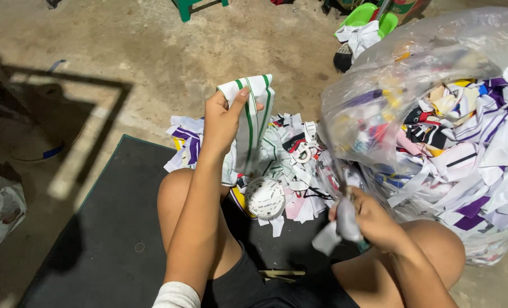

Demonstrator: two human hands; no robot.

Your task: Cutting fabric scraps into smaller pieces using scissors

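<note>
My left hand (222, 120) is raised above my left knee and grips a white cloth piece with green stripes (255, 122), which hangs down from my fingers. My right hand (363, 218) rests low over my right knee, closed on a small white and grey cloth scrap (336, 228) and what looks like a thin green-handled tool, mostly hidden in the fist. A pile of cut cloth scraps (291, 165) in white, purple, pink and black lies on the floor between my knees, with a round white printed piece (265, 198) on top.
A large clear plastic bag (436, 131) stuffed with cloth scraps stands at the right. I sit on a dark mat (111, 228) on a concrete floor. Green sandals and a rag (362, 28) lie at the back; another plastic bag (0, 208) lies at the left edge.
</note>
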